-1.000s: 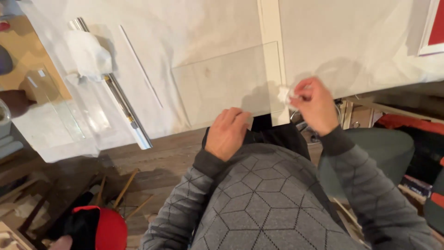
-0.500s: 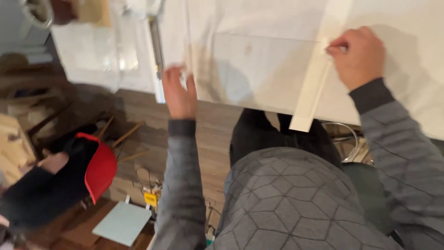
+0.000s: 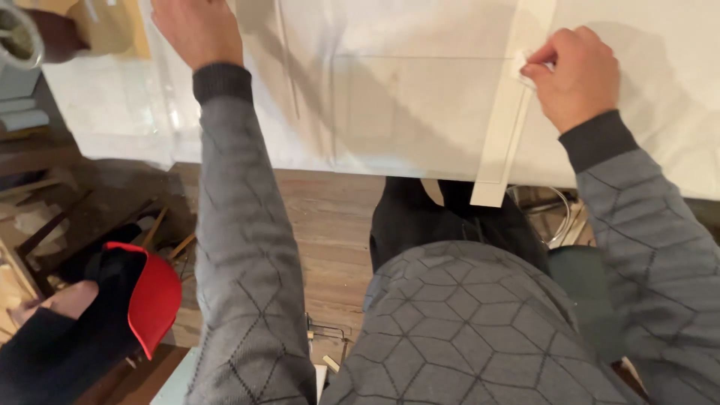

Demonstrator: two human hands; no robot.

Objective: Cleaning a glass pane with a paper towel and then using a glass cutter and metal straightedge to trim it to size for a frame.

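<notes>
Our right hand (image 3: 574,79) pinches a small white wad (image 3: 525,64) on the clear sheet (image 3: 420,105) lying on the table (image 3: 660,112); left hand (image 3: 196,28) presses flat, released; sheet looks thin, slippery, best gripped at edges.

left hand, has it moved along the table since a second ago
Yes. The left hand has gone from the table's near edge up onto the white sheet, farther from the person.

— Where's everything sitting around that clear sheet (image 3: 420,105)?

— It lies flat on the table (image 3: 660,150). The flat strip (image 3: 504,142) lies along its right edge, overhanging the table's near edge. Right hand (image 3: 576,75) on the strip's far part; left hand (image 3: 196,30) to the sheet's left.
</notes>
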